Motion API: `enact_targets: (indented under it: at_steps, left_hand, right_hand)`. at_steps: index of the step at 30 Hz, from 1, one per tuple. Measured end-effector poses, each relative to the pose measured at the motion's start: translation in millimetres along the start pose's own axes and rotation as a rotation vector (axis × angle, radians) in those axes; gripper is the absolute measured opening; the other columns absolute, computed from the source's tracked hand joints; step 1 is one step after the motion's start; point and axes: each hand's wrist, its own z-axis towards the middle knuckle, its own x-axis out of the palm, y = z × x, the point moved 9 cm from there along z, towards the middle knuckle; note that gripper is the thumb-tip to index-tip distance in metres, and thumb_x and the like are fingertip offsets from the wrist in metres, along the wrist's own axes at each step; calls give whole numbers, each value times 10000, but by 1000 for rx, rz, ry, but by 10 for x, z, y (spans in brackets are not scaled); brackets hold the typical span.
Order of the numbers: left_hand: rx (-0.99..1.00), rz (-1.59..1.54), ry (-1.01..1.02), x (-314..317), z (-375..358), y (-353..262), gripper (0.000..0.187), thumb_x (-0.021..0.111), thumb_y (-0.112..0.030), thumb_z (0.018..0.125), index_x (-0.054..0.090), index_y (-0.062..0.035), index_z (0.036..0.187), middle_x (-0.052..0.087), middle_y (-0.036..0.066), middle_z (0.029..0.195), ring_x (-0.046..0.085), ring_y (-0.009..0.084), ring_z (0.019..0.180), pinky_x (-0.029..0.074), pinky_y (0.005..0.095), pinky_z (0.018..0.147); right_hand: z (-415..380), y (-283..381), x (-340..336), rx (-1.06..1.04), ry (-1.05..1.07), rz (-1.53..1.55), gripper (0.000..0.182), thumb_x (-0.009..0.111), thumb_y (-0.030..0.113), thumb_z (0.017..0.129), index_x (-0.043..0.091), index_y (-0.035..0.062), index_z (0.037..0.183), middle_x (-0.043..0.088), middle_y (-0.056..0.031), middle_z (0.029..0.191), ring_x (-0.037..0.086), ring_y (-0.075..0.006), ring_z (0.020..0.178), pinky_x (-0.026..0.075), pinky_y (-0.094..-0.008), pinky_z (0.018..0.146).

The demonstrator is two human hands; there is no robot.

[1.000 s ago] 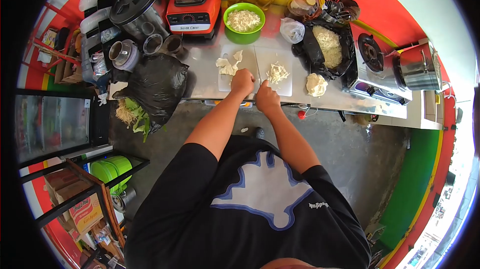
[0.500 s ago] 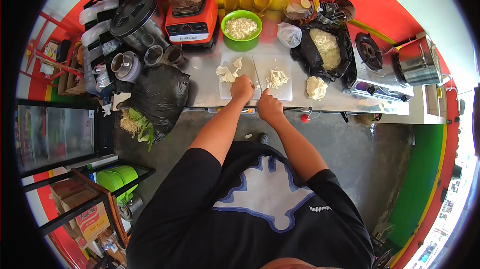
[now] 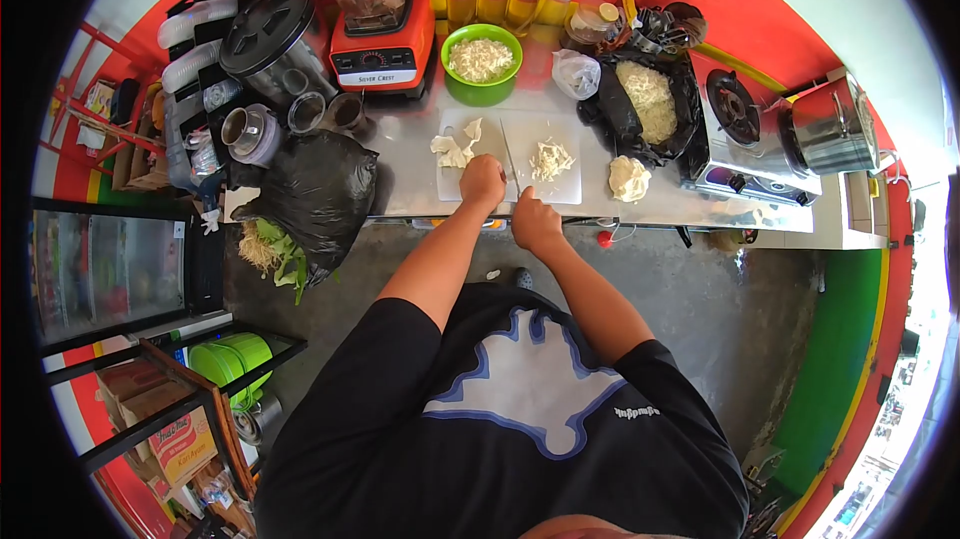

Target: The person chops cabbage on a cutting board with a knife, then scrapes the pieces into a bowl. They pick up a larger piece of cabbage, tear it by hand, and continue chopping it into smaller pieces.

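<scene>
On a white cutting board my right hand is closed around the handle of a knife, its blade pointing away from me. My left hand is curled on the board just left of the blade; what its fingers hold is hidden. Beyond it lie pale, flat pieces that look like oyster mushroom. Thin cut shreds are heaped right of the knife. Further right, a whole pale clump rests on the steel counter.
Behind the board stands a green bowl full of pale shreds. A red blender and black plastic bag are to the left. At right are an open black bag of shreds, a gas stove and a steel pot.
The view has shifted very slightly, moving the counter things a little left. Both hands stay at the board, the right still on the knife.
</scene>
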Motion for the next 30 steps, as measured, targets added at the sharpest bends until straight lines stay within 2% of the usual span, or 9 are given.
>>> enact_targets:
  at_steps: [6, 11, 14, 21, 24, 26, 30]
  left_hand:
    - [-21, 26, 70, 3, -29, -35, 42, 689, -56, 753, 707, -89, 734, 713, 151, 905, 698, 349, 901, 560, 447, 769]
    - [149, 39, -6, -23, -34, -147, 70, 637, -37, 758, 688, -86, 756, 691, 148, 926, 667, 360, 923, 543, 463, 767]
    - [171, 39, 16, -18, -56, -160, 61, 633, -33, 755, 676, -77, 759, 682, 152, 939, 657, 363, 930, 538, 468, 765]
    - [189, 29, 55, 26, -69, -126, 94, 630, -14, 748, 687, -79, 786, 669, 157, 913, 652, 361, 915, 534, 472, 763]
    - [210, 39, 27, 25, -95, -137, 90, 632, -4, 746, 687, -72, 770, 667, 153, 905, 646, 357, 923, 533, 471, 771]
    - [239, 21, -39, -53, -132, -187, 73, 648, -45, 763, 708, -83, 781, 677, 135, 887, 641, 349, 920, 529, 461, 775]
    - [281, 28, -37, -63, -169, -191, 73, 646, -46, 765, 714, -68, 778, 674, 143, 881, 638, 353, 909, 528, 456, 787]
  right_hand:
    - [86, -9, -77, -17, 10, 18, 265, 542, 137, 931, 458, -24, 1122, 687, -316, 1066, 695, -459, 1007, 564, -516, 867]
    - [35, -8, -213, -8, 14, 30, 266, 547, 128, 924, 463, -25, 1125, 687, -318, 1066, 692, -462, 1018, 561, -519, 875]
    - [2, -14, -43, -7, 26, 7, 282, 548, 121, 919, 460, -36, 1137, 688, -314, 1056, 696, -457, 1007, 569, -505, 862]
    - [100, 4, -44, -23, 33, 24, 301, 549, 115, 921, 442, -41, 1155, 694, -312, 1040, 704, -448, 989, 578, -498, 841]
    - [39, 29, -1, -20, 46, 4, 305, 553, 114, 922, 434, -38, 1158, 699, -302, 1028, 707, -443, 983, 579, -496, 839]
    - [38, 19, 22, -4, 52, 14, 306, 553, 113, 921, 434, -38, 1160, 700, -298, 1027, 706, -442, 982, 578, -495, 842]
    - [135, -28, 52, -9, 57, 51, 298, 547, 99, 917, 445, -38, 1161, 687, -308, 1065, 694, -454, 1011, 567, -510, 864]
